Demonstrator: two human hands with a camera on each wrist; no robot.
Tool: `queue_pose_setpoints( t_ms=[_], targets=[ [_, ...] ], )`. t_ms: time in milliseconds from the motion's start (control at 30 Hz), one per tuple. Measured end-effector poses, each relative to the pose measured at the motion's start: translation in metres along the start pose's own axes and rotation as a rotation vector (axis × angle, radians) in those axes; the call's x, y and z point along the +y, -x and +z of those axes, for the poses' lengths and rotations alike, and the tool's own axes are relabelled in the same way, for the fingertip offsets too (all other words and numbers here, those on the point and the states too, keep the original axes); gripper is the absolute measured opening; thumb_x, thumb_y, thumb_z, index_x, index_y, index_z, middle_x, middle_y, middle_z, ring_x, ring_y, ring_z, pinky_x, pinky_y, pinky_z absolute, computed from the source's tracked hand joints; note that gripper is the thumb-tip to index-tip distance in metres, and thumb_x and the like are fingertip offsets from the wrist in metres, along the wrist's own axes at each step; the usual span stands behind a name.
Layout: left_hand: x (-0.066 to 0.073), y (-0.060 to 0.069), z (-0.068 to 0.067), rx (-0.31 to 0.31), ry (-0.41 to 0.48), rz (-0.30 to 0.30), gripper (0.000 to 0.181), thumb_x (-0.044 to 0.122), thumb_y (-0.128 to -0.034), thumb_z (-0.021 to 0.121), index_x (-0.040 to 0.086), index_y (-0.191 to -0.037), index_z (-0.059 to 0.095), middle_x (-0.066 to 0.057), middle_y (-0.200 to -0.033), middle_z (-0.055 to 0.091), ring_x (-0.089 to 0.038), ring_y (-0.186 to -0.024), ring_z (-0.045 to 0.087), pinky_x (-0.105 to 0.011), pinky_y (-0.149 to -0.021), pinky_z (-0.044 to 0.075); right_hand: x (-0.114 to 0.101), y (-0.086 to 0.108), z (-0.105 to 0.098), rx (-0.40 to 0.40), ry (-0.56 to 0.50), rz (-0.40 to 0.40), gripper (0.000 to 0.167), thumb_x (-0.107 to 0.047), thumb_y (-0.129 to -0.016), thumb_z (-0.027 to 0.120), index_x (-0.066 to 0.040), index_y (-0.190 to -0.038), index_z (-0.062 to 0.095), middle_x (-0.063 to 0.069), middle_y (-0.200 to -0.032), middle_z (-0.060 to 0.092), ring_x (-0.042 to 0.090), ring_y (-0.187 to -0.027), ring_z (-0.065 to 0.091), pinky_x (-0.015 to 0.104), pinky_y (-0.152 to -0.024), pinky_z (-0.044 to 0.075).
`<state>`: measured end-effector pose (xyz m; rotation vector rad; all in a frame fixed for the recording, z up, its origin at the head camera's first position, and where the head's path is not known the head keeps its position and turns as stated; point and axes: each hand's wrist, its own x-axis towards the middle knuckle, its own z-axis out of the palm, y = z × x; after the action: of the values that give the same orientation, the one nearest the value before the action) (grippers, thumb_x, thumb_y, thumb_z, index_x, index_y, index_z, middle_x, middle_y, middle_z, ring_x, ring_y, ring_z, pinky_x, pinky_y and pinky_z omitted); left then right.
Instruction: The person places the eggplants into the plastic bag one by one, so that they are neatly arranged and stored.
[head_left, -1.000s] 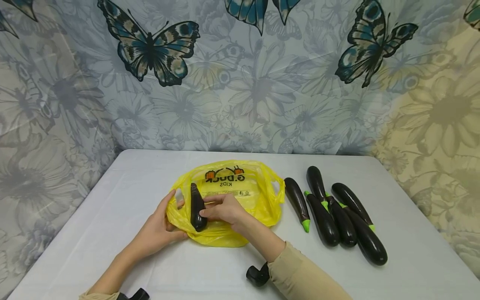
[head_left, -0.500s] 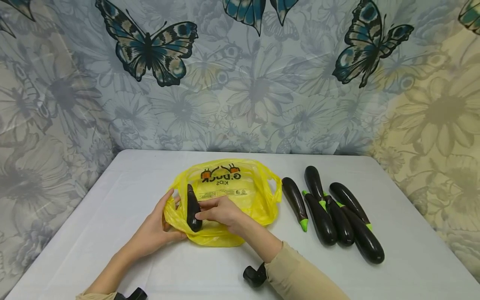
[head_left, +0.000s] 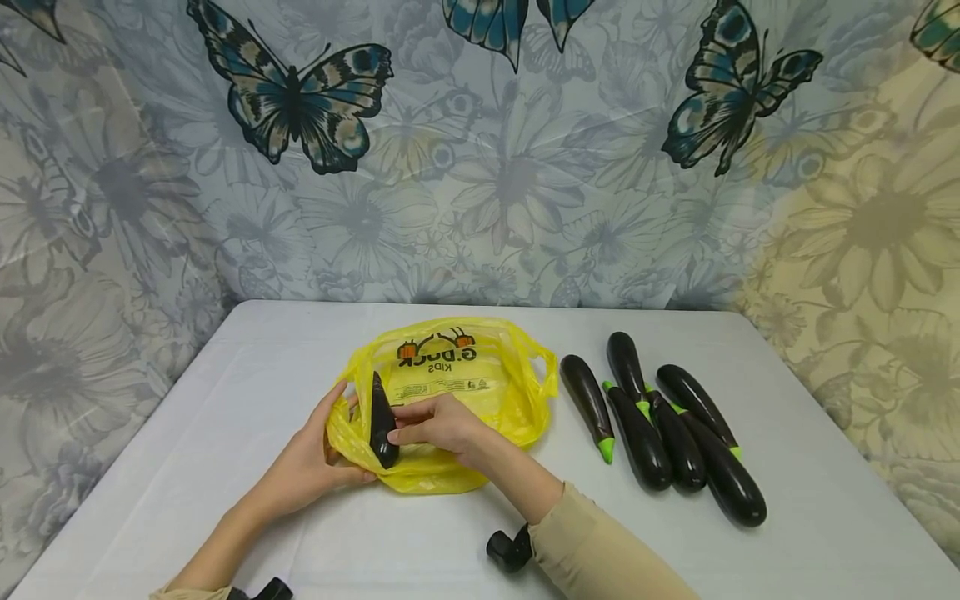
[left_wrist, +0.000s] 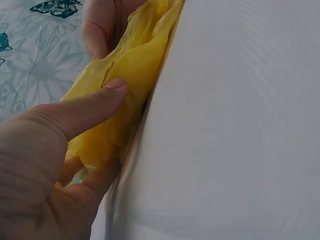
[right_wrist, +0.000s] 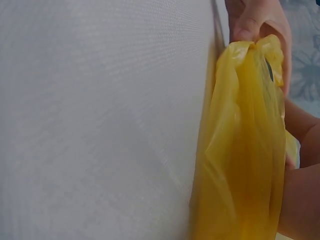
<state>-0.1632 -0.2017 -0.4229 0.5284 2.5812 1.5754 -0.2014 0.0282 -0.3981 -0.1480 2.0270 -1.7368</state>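
Observation:
A yellow plastic bag [head_left: 495, 417] lies mouth-up on the white table, printed with "G.DUCK KIDS". My left hand [head_left: 315, 454] grips its left side; in the left wrist view the thumb [left_wrist: 97, 107] presses on the bag and the fingers are curled round the other side. Within the bag's mouth, my right hand [head_left: 442, 427] pinches a dark eggplant [head_left: 382, 425], which stands nearly upright against the left wall. In the right wrist view the bag [right_wrist: 240, 145] hides most of the right hand's fingers. A loop handle of the bag sticks out at the right.
Several dark eggplants [head_left: 637, 437] with green stem ends lie in a cluster right of the bag. One eggplant [head_left: 587, 400] lies close to the bag's handle. The white table [head_left: 420, 550] ends at a butterfly-patterned cloth [head_left: 517, 183] behind.
The eggplant in my right hand has shifted slightly left and turned a little in the bag's mouth. My left hand keeps its grip on the bag.

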Motion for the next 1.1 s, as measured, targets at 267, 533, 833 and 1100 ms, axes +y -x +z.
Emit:
queue_pose_setpoints(
  t_ms=[267,533,833,1100],
  targets=[
    [-0.002,0.0,-0.001,-0.002,-0.044,0.007,0.133,0.038,-0.0639,0.093,0.028,-0.159,0.001,-0.001,-0.157,0.032,-0.024,-0.142,0.027,-0.052,-0.112,0.018,-0.001,0.006,0.01,0.082,0.059,-0.007,0.039,-0.009,-0.079,0.084,-0.008,-0.116,0.074,0.001,-0.086,0.069,0.012,-0.079,0.059,0.025,-0.07,0.05],
    [-0.004,0.0,-0.001,-0.012,-0.052,0.021,0.136,0.039,-0.0638,0.093,0.031,-0.158,-0.004,-0.006,-0.157,0.03,-0.03,-0.144,0.019,-0.061,-0.111,0.014,-0.001,0.011,0.019,0.139,0.007,0.019,0.036,-0.007,-0.079,0.083,-0.007,-0.114,0.074,0.002,-0.086,0.07,0.014,-0.069,0.06,0.026,-0.061,0.049],
    [0.001,0.003,0.001,0.025,-0.186,0.017,0.124,0.049,-0.0628,0.091,0.02,-0.159,0.017,-0.01,-0.162,0.001,-0.043,-0.143,0.01,-0.071,-0.103,0.019,-0.004,0.022,0.02,0.138,-0.13,0.049,0.032,-0.004,-0.084,0.078,0.0,-0.114,0.071,0.007,-0.093,0.071,0.023,-0.081,0.068,0.038,-0.074,0.057],
    [0.003,0.001,0.005,0.001,-0.219,0.061,0.127,0.056,-0.0625,0.088,0.018,-0.159,0.015,-0.005,-0.162,0.015,-0.037,-0.144,0.014,-0.068,-0.106,0.019,-0.003,0.025,0.019,0.136,-0.085,0.031,0.033,-0.005,-0.082,0.08,0.0,-0.113,0.072,0.005,-0.094,0.07,0.021,-0.078,0.068,0.036,-0.071,0.057]
  ],
)
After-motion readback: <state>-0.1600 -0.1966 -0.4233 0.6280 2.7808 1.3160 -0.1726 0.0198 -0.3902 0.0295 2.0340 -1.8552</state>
